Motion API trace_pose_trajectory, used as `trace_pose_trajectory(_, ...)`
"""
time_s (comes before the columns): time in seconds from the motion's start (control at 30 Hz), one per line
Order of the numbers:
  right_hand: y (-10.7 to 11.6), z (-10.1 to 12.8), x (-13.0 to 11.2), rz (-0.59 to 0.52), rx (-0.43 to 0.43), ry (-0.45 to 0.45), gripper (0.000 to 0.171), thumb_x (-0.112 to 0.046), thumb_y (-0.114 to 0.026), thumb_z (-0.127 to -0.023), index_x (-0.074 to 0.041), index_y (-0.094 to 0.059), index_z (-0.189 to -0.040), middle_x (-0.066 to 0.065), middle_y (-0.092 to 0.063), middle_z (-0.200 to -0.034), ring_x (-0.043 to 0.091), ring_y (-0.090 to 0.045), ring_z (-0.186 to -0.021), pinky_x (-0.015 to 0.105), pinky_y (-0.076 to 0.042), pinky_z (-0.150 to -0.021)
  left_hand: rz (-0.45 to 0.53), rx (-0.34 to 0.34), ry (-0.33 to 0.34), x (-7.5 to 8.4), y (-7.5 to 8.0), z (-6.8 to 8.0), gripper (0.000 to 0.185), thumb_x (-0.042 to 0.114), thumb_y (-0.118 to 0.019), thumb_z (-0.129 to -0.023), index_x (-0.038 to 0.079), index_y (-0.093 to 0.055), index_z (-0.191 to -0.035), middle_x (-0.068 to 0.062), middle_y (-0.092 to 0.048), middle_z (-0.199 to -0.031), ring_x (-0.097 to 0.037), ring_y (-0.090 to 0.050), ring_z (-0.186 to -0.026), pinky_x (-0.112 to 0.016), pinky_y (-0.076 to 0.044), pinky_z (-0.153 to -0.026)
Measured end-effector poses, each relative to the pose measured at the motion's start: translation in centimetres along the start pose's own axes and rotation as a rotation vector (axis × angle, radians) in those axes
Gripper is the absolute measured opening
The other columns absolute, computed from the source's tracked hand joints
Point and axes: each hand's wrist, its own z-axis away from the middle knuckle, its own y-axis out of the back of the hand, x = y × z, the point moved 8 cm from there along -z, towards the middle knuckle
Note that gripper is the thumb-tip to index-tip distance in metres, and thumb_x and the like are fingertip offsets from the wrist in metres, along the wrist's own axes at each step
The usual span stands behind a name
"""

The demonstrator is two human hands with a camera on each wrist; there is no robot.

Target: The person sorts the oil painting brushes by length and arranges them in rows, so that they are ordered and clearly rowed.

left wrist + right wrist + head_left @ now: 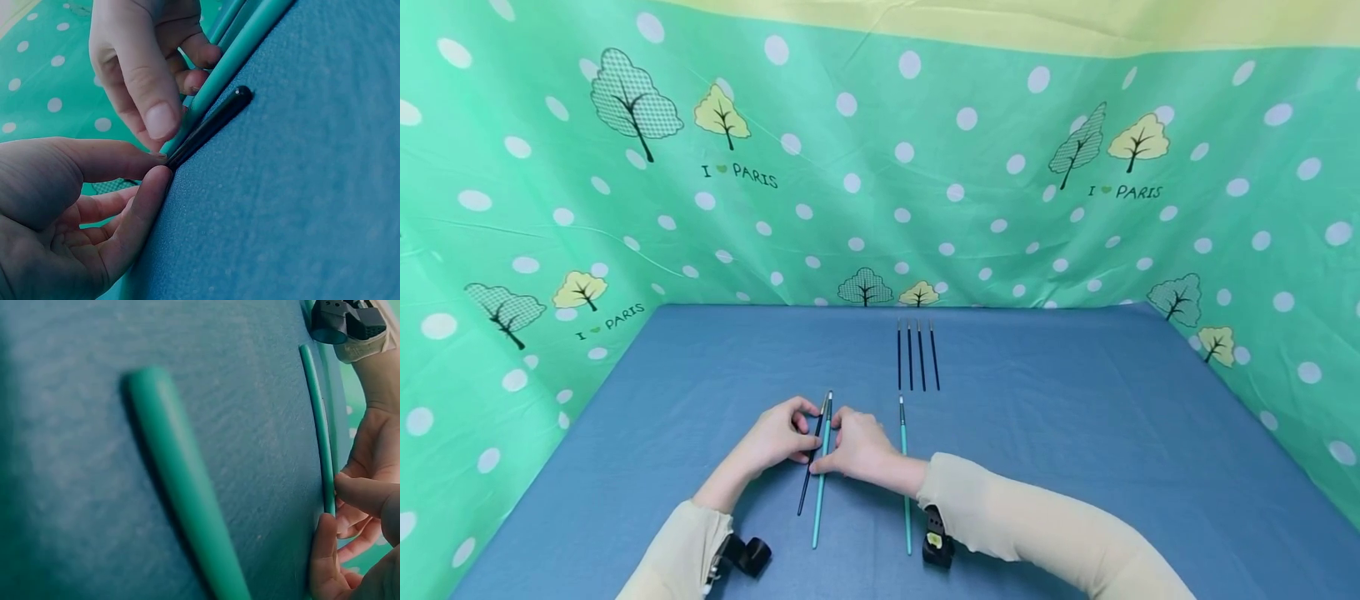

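Note:
Between the thumb and forefinger of my left hand (772,437) is a slim black paintbrush (802,493), its bristle end pointing away from me. In the left wrist view the black handle's rounded end (240,95) sticks out past the pinch, close over the blue cloth. My right hand (863,448) pinches a teal paintbrush (817,515) right beside the black one; the two brushes cross at a narrow angle near their tips. A second teal paintbrush (904,437) lies under my right forearm, partly hidden by the wrist.
Several black paintbrushes (911,358) lie in a row near the back of the blue tablecloth (1037,400), bristles away from me. A green dotted curtain (955,192) stands behind and at the sides. Each wrist wears a black camera (748,556).

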Motion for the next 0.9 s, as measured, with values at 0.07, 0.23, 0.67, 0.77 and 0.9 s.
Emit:
trace_pose_trajectory(0.07,-0.01,-0.03,-0.09,0.009,0.001,0.002,0.055,-0.033,-0.076,-0.059,-0.006,-0.05,-0.099,-0.005,-0.047,-0.064,0.01,-0.044,-0.05,0.021,-0.038,-0.041,0.003,-0.003,-0.004,0.02,-0.02,-0.01,0.036,0.002,-0.067,-0.069,0.006,-0.052,-0.101,-0.01,-0.045,-0.074,-0.018,-0.054,-0.049,-0.029,-0.052,-0.047)
trace_pose_trajectory(0.23,-0.19,-0.12,0.08,-0.041,-0.019,-0.023,0.051,-0.019,-0.074,-0.063,-0.003,-0.047,-0.103,-0.004,-0.049,-0.063,0.008,-0.049,-0.042,0.02,-0.042,-0.039,-0.004,-0.004,0.004,-0.17,-0.04,-0.1,0.036,0.002,-0.067,-0.069,0.007,-0.052,-0.101,-0.011,-0.045,-0.074,-0.019,-0.053,-0.049,-0.029,-0.052,-0.047)
trace_pose_trajectory(0.67,0.22,-0.07,0.2,-0.114,-0.031,-0.045,0.046,-0.007,-0.069,-0.066,0.0,-0.047,-0.106,0.0,-0.05,-0.065,0.01,-0.053,-0.042,0.019,-0.045,-0.038,-0.012,0.011,0.012,-0.09,0.1,-0.13,0.036,0.002,-0.067,-0.068,0.008,-0.053,-0.101,-0.01,-0.045,-0.073,-0.019,-0.054,-0.048,-0.029,-0.052,-0.046)
trace_pose_trajectory(0.77,0.19,-0.04,0.42,-0.135,-0.036,-0.055,0.046,-0.008,-0.069,-0.066,0.0,-0.048,-0.106,0.0,-0.05,-0.066,0.01,-0.053,-0.042,0.02,-0.045,-0.038,-0.014,0.011,0.012,-0.14,0.04,-0.13,0.036,0.002,-0.067,-0.068,0.008,-0.052,-0.101,-0.01,-0.045,-0.073,-0.019,-0.054,-0.048,-0.029,-0.052,-0.046)
trace_pose_trajectory(0.9,0.2,0.03,0.74,-0.187,-0.038,-0.064,0.047,-0.007,-0.068,-0.065,0.0,-0.048,-0.107,0.001,-0.05,-0.068,0.012,-0.054,-0.044,0.02,-0.046,-0.038,-0.012,0.007,0.011,-0.29,-0.03,-0.15,0.036,0.002,-0.067,-0.068,0.008,-0.052,-0.101,-0.01,-0.045,-0.073,-0.019,-0.054,-0.048,-0.029,-0.052,-0.046)
